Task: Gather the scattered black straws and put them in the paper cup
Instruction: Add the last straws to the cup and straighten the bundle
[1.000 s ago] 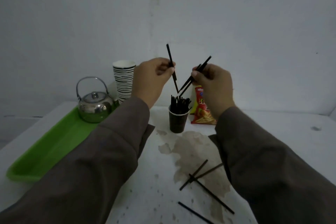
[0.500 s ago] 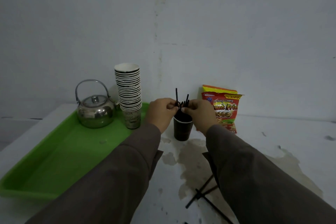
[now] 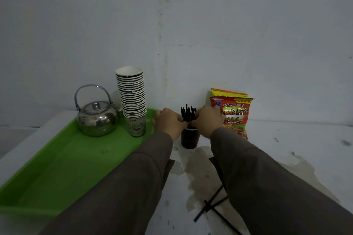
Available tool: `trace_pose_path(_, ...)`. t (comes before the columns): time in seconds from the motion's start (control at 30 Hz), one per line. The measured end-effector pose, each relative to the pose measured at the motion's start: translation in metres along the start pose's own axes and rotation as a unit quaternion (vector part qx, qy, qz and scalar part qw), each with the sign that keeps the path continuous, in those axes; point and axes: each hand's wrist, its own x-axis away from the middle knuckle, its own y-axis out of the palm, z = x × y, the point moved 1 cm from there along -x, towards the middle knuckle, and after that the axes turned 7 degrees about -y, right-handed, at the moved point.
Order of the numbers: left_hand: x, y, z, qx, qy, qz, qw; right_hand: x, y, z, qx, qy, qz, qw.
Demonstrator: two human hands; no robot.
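Observation:
A dark paper cup (image 3: 189,138) stands on the white table near the wall, with a bunch of black straws (image 3: 187,113) sticking up out of it. My left hand (image 3: 169,122) is at the cup's left and my right hand (image 3: 207,120) at its right, both pinching the straws just above the rim. Loose black straws (image 3: 213,204) lie crossed on the table near me, partly hidden by my right sleeve.
A green tray (image 3: 57,168) on the left holds a steel kettle (image 3: 97,116) and a tall stack of paper cups (image 3: 132,99). A red and yellow snack bag (image 3: 234,114) leans on the wall to the right of the cup. Brown stains (image 3: 198,168) mark the table.
Both hands came down from above the cup, where they held straws in the air, and now pinch the straws standing in the cup. The view has tilted upward.

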Motion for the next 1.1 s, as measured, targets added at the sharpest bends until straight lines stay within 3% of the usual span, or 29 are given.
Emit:
trace_pose_path(0.17, -0.001, -0.009, 0.009, -0.076, 0.015, -0.054, 0.996, -0.001, -0.006, -0.001, 0.003, -0.009, -0.025, 1.000)
trace_pose_path(0.37, 0.001, -0.037, 0.014, 0.004, 0.039, -0.092, 0.995, 0.013, -0.036, 0.002, -0.211, -0.079, 0.058, 0.973)
trace_pose_path(0.43, 0.006, -0.046, 0.015, 0.000, 0.052, -0.071, 0.996, 0.023, -0.046, 0.005, -0.252, -0.105, 0.098, 0.957)
trace_pose_path(0.6, 0.060, -0.046, 0.008, 0.061, 0.138, 0.066, 0.986, 0.072, -0.049, 0.026, -0.311, -0.118, 0.159, 0.929)
trace_pose_path(0.77, 0.143, -0.005, -0.024, 0.062, 0.242, -0.015, 0.968, 0.139, -0.011, 0.059, -0.265, -0.101, 0.066, 0.957)
trace_pose_path(1.1, 0.192, 0.029, -0.055, 0.066, 0.253, -0.065, 0.963, 0.206, 0.033, 0.077, -0.072, -0.126, -0.041, 0.989)
